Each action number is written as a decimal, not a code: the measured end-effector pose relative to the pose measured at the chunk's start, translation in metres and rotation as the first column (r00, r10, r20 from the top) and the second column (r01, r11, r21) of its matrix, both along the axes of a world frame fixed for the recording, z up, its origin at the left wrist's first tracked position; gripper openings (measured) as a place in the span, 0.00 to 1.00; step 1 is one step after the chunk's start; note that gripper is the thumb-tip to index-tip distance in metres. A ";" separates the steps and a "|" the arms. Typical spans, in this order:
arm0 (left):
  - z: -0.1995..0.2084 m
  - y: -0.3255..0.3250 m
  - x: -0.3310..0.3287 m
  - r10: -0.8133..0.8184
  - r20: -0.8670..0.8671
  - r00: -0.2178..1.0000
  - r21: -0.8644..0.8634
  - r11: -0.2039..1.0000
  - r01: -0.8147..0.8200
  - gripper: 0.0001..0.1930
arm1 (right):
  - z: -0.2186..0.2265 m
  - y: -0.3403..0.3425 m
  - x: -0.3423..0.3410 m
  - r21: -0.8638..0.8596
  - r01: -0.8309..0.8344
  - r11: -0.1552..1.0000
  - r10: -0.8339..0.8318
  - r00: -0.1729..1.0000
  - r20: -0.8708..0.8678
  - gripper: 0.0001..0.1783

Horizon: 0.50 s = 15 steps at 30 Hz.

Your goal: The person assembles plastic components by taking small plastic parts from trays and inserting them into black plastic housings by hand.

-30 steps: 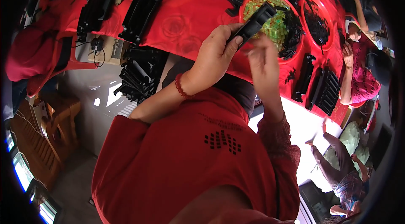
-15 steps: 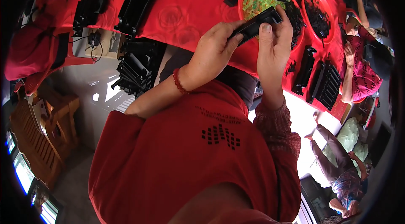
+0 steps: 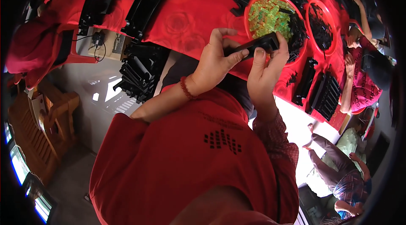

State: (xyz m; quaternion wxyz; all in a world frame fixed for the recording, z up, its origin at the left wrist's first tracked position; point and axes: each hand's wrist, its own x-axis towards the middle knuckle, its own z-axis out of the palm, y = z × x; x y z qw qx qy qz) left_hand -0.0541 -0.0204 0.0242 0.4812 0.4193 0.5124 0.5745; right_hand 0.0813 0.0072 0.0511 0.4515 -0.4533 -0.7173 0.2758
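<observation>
Between my two hands is a long black plastic part, shaped like a narrow casing (image 3: pixel 258 45), held just over the near edge of the red-covered table. My left hand (image 3: pixel 218 57) grips its left end, with the thumb on the near side. Around the other end close the thumb and fingers of my right hand (image 3: pixel 266 70). Right behind the part stands a red-rimmed basin (image 3: pixel 250 2) with yellow-green translucent pieces (image 3: pixel 268 15) and small black pieces (image 3: pixel 298 34) in it.
A second red basin (image 3: pixel 334 43) holds small black pieces. Long black parts lie on the table at left (image 3: pixel 146 7) and in a row at right (image 3: pixel 325 96). More black parts are stacked below the table edge (image 3: pixel 139 72). Other people (image 3: pixel 359 77) sit at the right.
My hands have lowered slightly with the black casing, and it is now tilted less steeply. My left fingers have shifted on its end. The whole view has moved a little.
</observation>
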 end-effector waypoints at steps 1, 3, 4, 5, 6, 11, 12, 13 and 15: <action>-0.005 -0.002 0.000 -0.021 0.102 0.995 -0.017 1.000 0.023 0.25 | 0.000 -0.003 -0.001 -0.010 0.026 1.000 -0.026 0.999 -0.029 0.28; -0.008 -0.004 0.001 -0.033 0.162 0.986 -0.069 0.997 0.044 0.25 | -0.004 -0.006 0.000 0.029 0.057 0.998 -0.059 0.995 0.083 0.28; -0.008 -0.004 0.000 -0.075 0.266 0.961 -0.124 0.986 0.111 0.22 | -0.007 -0.006 0.000 -0.020 0.049 0.999 -0.048 0.998 0.038 0.28; -0.010 -0.005 0.000 -0.109 0.373 0.921 -0.174 0.967 0.185 0.20 | -0.009 -0.006 0.001 -0.072 0.040 0.997 -0.041 0.999 -0.003 0.27; -0.017 -0.002 -0.001 -0.186 0.393 0.901 -0.111 0.963 0.247 0.14 | -0.008 -0.004 0.001 -0.072 0.040 0.997 -0.040 0.999 -0.002 0.27; -0.016 0.009 -0.006 -0.256 0.350 0.901 -0.061 0.954 0.295 0.10 | 0.002 0.013 -0.002 -0.101 -0.011 0.995 0.006 0.999 -0.051 0.25; -0.011 0.011 -0.008 -0.282 0.324 0.903 -0.048 0.948 0.314 0.10 | 0.006 0.016 -0.002 -0.119 0.017 0.993 -0.023 0.998 -0.057 0.24; -0.007 0.011 -0.011 -0.308 0.297 0.904 -0.036 0.942 0.332 0.10 | 0.006 0.018 0.000 -0.128 0.029 0.991 -0.035 0.998 -0.051 0.24; 0.000 0.011 -0.017 -0.370 0.308 0.876 -0.046 0.914 0.402 0.10 | 0.006 0.023 0.004 -0.168 -0.034 0.985 0.011 0.990 -0.139 0.24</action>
